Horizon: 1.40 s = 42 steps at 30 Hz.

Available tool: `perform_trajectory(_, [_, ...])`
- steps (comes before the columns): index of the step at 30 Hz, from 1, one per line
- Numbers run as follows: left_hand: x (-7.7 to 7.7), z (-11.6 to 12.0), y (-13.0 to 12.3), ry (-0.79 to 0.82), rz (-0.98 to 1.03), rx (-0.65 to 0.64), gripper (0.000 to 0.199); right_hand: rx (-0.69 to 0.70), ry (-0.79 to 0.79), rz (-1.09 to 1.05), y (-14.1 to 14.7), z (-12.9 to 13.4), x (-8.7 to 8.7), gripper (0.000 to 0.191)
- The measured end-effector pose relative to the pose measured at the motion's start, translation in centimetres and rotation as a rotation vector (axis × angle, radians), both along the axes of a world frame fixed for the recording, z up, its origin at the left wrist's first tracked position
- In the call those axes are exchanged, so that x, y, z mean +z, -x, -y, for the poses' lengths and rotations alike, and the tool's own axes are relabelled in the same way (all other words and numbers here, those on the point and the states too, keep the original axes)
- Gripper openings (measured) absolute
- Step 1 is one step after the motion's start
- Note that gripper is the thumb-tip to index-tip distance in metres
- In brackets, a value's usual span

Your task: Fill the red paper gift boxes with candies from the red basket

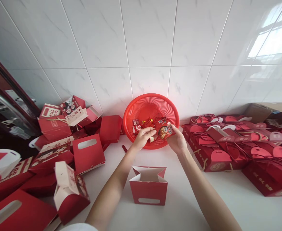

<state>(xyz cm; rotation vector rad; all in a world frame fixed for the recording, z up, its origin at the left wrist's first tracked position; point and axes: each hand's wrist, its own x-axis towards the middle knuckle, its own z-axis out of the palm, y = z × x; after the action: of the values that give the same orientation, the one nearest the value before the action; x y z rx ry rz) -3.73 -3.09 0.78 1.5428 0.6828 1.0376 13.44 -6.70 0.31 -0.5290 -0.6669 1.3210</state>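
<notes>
My right hand (179, 141) grips the right edge of a red snack packet (165, 129) printed with a picture of food, held over the red plastic basket (151, 98). To its left, my left hand (143, 138) is closed, thumb and fingers together, above the basket's near rim. Small wrapped pieces lie by its fingertips; what it pinches is too small to make out. More small red and yellow wrapped snacks (136, 127) lie in the basket. Between my forearms stands a red paper box (148, 191), upright with its top open and white inside.
Empty-looking red gift boxes (89, 150) are heaped on the left. Rows of dark red boxes with cord handles (218, 160) fill the right side. A brown carton (263, 110) stands behind them. White tiled wall (150, 38) rises behind the basket; a dark door frame (8, 93) is far left.
</notes>
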Motion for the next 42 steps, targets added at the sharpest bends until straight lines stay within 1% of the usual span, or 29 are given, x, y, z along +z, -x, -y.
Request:
perform_trajectory(2, [-0.6, -0.6, 0.1, -0.009, -0.029, -0.001, 0.045, -0.013, 0.038, -0.041, -0.2, -0.3, -0.5, 0.021])
perform_trajectory(3, [-0.8, -1.2, 0.3, -0.034, -0.044, 0.03, 0.047, -0.021, 0.066, -0.065, -0.4, -0.5, -0.9, 0.019])
perform_trajectory(4, [-1.0, -1.9, 0.7, -0.076, -0.072, 0.092, 0.048, -0.028, 0.095, -0.085, -0.5, -0.6, -1.4, 0.018])
perform_trajectory(7, [-0.7, -4.7, 1.9, -0.222, -0.228, 0.361, 0.041, -0.01, 0.19, -0.103, -0.6, -0.5, -3.2, 0.018])
perform_trajectory(9, [-0.1, -6.6, 2.4, -0.265, -0.328, 0.442, 0.036, 0.03, 0.274, -0.091, -0.2, 0.2, -4.8, 0.021])
perform_trajectory(10, [0.2, -7.4, 2.5, -0.281, -0.374, 0.452, 0.038, 0.053, 0.318, -0.085, 0.1, 0.6, -5.6, 0.022])
perform_trajectory(12, [0.5, -8.6, 2.4, -0.308, -0.465, 0.437, 0.051, 0.085, 0.379, -0.067, 0.7, 1.5, -7.2, 0.024])
perform_trajectory(14, [0.6, -9.2, 1.9, -0.344, -0.568, 0.419, 0.064, 0.102, 0.387, -0.047, 1.2, 2.3, -8.6, 0.025])
perform_trajectory(16, [0.6, -9.5, 1.5, -0.379, -0.665, 0.416, 0.068, 0.11, 0.377, -0.035, 1.4, 2.9, -9.6, 0.027])
perform_trajectory(19, [1.0, -9.5, 1.4, -0.441, -0.779, 0.454, 0.054, 0.112, 0.407, -0.032, 1.5, 3.2, -10.1, 0.03])
perform_trajectory(22, [2.1, -9.6, 1.9, -0.524, -0.846, 0.529, 0.041, 0.11, 0.456, -0.033, 1.6, 3.1, -10.0, 0.032])
perform_trajectory(24, [2.9, -9.7, 2.4, -0.579, -0.873, 0.574, 0.042, 0.109, 0.456, -0.046, 1.6, 3.0, -9.8, 0.029])
perform_trajectory(26, [3.5, -9.8, 2.8, -0.629, -0.895, 0.596, 0.048, 0.112, 0.432, -0.072, 1.7, 3.0, -9.6, 0.025])
perform_trajectory(29, [3.8, -9.9, 3.0, -0.69, -0.912, 0.597, 0.053, 0.139, 0.403, -0.099, 1.7, 3.1, -9.4, 0.023])
perform_trajectory(32, [3.6, -9.6, 2.9, -0.731, -0.912, 0.55, 0.041, 0.162, 0.405, -0.113, 1.6, 3.2, -9.3, 0.02])
perform_trajectory(34, [3.3, -9.3, 2.7, -0.753, -0.909, 0.475, 0.031, 0.165, 0.413, -0.115, 1.6, 3.2, -9.2, 0.018])
perform_trajectory(37, [2.8, -8.6, 2.4, -0.776, -0.906, 0.347, 0.023, 0.166, 0.441, -0.103, 1.6, 3.2, -9.0, 0.013])
perform_trajectory(40, [2.2, -7.9, 1.7, -0.782, -0.916, 0.24, 0.021, 0.173, 0.479, -0.097, 1.5, 3.3, -8.9, 0.009])
perform_trajectory(42, [1.7, -7.5, 0.9, -0.784, -0.932, 0.178, 0.021, 0.172, 0.494, -0.093, 1.5, 3.3, -8.9, 0.01])
